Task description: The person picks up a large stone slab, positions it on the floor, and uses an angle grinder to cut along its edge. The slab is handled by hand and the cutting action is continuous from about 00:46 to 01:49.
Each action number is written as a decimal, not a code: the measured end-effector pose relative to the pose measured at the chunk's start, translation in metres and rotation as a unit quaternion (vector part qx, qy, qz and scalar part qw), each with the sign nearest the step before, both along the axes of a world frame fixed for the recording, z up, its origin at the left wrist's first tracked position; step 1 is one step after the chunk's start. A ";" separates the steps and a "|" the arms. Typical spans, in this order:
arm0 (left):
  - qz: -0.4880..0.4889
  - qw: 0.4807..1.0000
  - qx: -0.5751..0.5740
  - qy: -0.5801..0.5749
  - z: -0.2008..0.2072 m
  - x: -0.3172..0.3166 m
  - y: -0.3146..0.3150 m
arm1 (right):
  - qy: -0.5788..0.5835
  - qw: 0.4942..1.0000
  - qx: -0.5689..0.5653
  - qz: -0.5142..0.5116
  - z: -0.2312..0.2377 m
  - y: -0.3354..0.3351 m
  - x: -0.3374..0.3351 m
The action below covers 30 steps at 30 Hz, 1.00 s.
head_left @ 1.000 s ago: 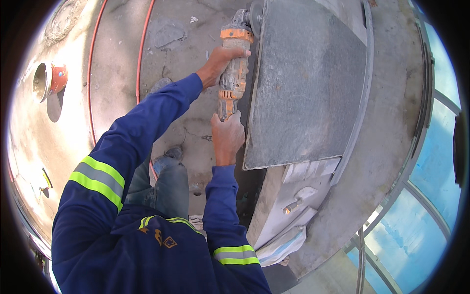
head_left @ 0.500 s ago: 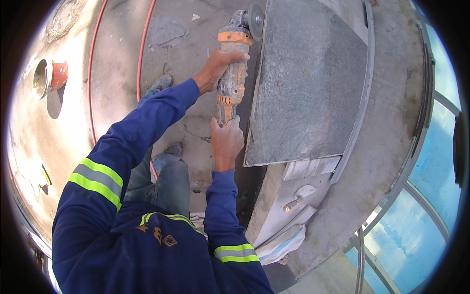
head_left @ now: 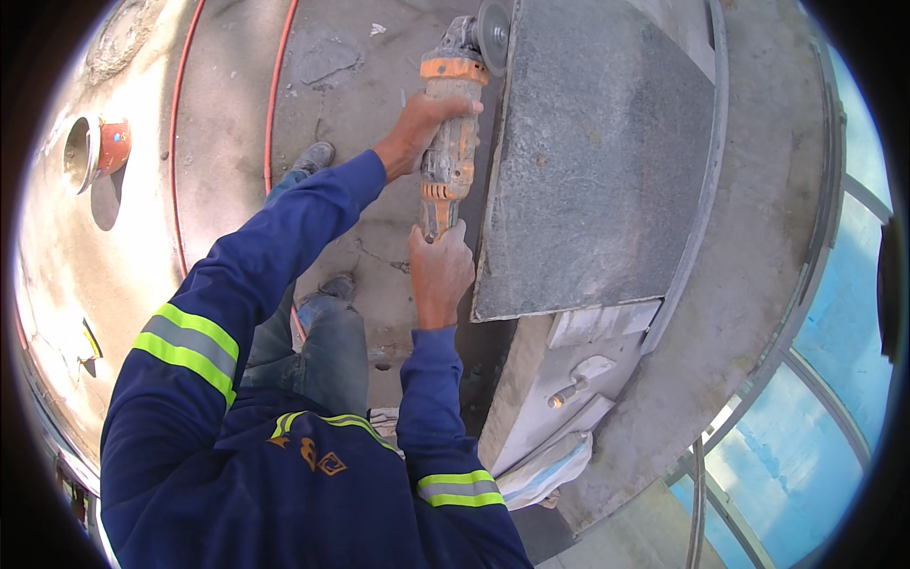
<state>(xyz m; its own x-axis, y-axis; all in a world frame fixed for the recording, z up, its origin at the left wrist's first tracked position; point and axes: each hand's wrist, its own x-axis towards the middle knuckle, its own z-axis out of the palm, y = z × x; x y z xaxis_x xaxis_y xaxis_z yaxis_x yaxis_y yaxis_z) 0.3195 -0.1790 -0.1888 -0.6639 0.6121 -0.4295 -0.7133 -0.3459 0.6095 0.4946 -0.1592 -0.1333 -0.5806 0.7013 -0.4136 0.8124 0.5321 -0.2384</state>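
Observation:
Both my hands are closed round a dusty grey and orange angle grinder (head_left: 445, 142). Its body is gripped near the head by my left hand (head_left: 417, 133), while my right hand (head_left: 441, 270) wraps the rear handle. The round disc (head_left: 493, 36) at its far end stands on edge, right at the left edge of a large dark grey stone slab (head_left: 597, 161). Whether the disc touches the slab I cannot tell. The slab lies on a pale support (head_left: 550, 379) to my right.
Two red hoses (head_left: 275, 95) run along the concrete floor at left, near my shoes. Farther left lies an orange bucket (head_left: 106, 152) on its side. A small fitting (head_left: 567, 392) and a white sack (head_left: 550, 469) are near the slab's near end. Blue panels (head_left: 787, 417) stand at far right.
The grinder's head and disc have shifted very slightly up along the slab's edge. Both hands keep their hold.

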 end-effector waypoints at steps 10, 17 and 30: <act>-0.004 1.000 -0.006 -0.012 -0.003 -0.010 0.009 | 0.016 1.000 0.003 -0.001 -0.006 0.005 -0.007; 0.006 1.000 -0.002 0.001 -0.003 -0.002 0.002 | 0.005 1.000 0.000 -0.001 -0.002 -0.002 0.001; 0.001 1.000 0.008 0.011 0.001 0.011 -0.007 | 0.004 1.000 0.006 0.008 0.001 -0.005 0.014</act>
